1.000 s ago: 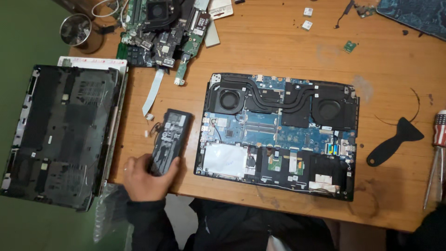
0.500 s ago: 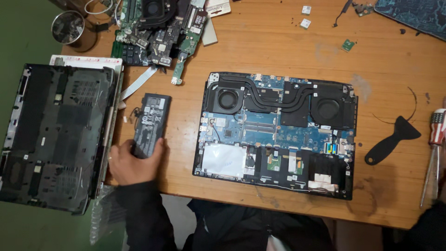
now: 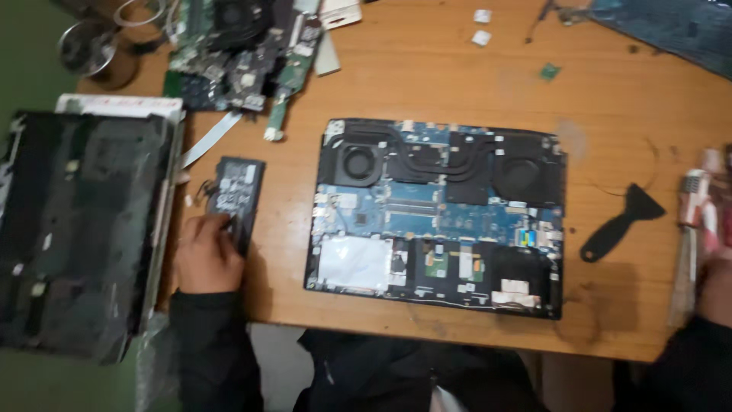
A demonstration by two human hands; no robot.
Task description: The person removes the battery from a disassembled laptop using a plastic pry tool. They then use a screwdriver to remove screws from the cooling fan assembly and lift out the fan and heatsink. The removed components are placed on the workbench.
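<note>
A person's left hand point(image 3: 207, 255), its sleeve black, rests on the near end of a flat black battery pack point(image 3: 235, 197) lying on a wooden desk point(image 3: 427, 72), close to the desk's left edge. The fingers point(image 3: 221, 227) curl over the pack's near end and touch it; whether they grip it or only press on it cannot be told from the blurred head view. The pack lies flat, its long side running away from the person, between a dark laptop cover point(image 3: 80, 229) that overhangs the desk's left edge and an opened laptop base point(image 3: 438, 214) at the middle of the desk. The base shows two round fans, copper-dark heat pipes and a blue circuit board. The pack lies apart from both.

At the far left corner sits a heap of loose circuit boards point(image 3: 244, 53), with a pale flat ribbon cable point(image 3: 210, 139) trailing from it toward the battery pack. A black plastic scraper point(image 3: 621, 221) lies near the right edge. The right hand point(image 3: 717, 286) shows only in part at the right edge of the picture, beside a red-handled tool point(image 3: 698, 206); the state of its fingers cannot be told.
</note>
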